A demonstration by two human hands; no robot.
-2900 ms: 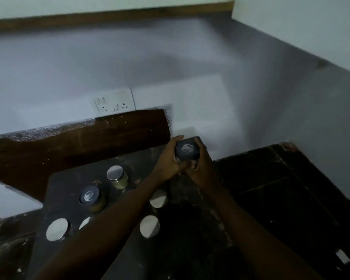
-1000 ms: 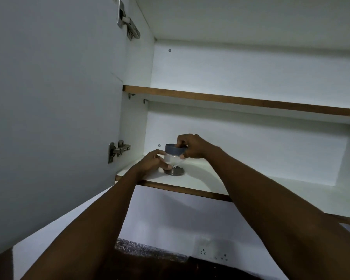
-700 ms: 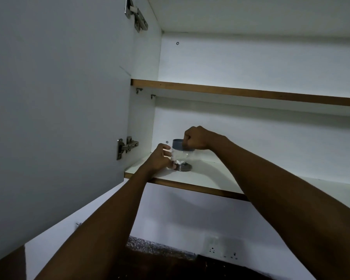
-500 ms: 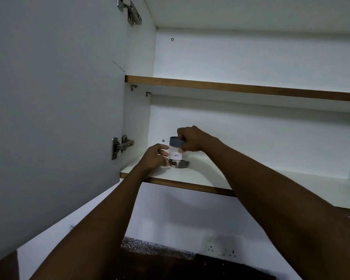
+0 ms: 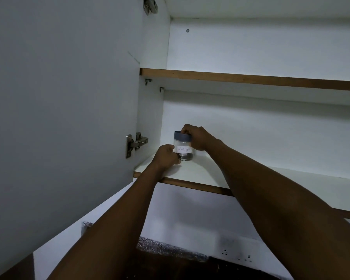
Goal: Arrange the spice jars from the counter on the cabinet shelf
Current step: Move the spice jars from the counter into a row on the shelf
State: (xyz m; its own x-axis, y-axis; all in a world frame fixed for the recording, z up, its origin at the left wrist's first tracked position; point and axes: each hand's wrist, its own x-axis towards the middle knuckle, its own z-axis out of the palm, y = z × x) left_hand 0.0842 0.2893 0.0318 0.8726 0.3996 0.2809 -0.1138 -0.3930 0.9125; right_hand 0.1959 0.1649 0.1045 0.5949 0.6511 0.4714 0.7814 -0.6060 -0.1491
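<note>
A small clear spice jar with a grey-blue lid and a white handwritten label stands upright on the lower cabinet shelf, near its left rear corner. Dark spice fills its bottom. My right hand grips the lid and upper side from the right. My left hand holds the jar's lower left side, fingers curled against the glass and resting on the shelf. The other spice jars are out of view.
The open cabinet door fills the left, with a metal hinge close to my left hand. An upper shelf runs above. Below are a wall socket and the dark counter backsplash.
The jar went from the counter up onto the lower shelf. Over the last second it has been turned so its label faces me; both hands stay on it.
</note>
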